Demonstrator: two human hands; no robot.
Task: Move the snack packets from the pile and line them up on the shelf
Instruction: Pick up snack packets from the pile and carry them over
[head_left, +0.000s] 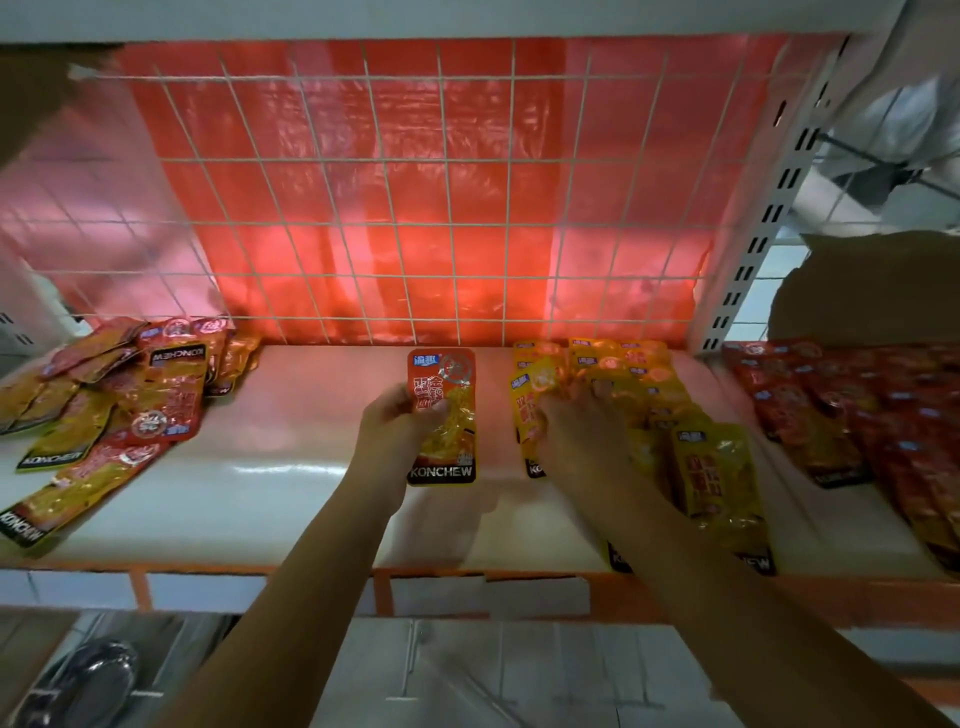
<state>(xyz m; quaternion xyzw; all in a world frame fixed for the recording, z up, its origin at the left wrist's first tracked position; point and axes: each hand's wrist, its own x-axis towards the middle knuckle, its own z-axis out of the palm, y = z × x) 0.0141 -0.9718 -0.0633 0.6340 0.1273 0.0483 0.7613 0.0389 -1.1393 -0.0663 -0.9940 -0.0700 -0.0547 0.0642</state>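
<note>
White wire grid (415, 182) backs the shelf (291, 467), with red plastic sheeting (467, 234) glowing behind it. At the far left lies the pile (104, 400) of snack packets, jumbled at all angles; I count about ten, though they overlap too much to be sure. The left hand (395, 421) pinches one red packet (442, 415), thumb curled over its face, holding it upright near the middle of the shelf, its lower edge at or just above the board. Just to its right sits the yellow row (644, 415), overlapped front to back; perhaps eight or nine packets, the back ones blurring together. The right hand (576, 410) rests on that row with fingers spread, pressing the packets flat. Beyond the upright post (748, 249), a second shelf bay holds rows of dark red packets (857, 415), too many and too smeared to count. The step in hand looks like starting a new line beside the yellow one. The next move calls for setting the red packet down square to the shelf edge, parallel to its neighbours, then letting go and reaching back to the pile.
</note>
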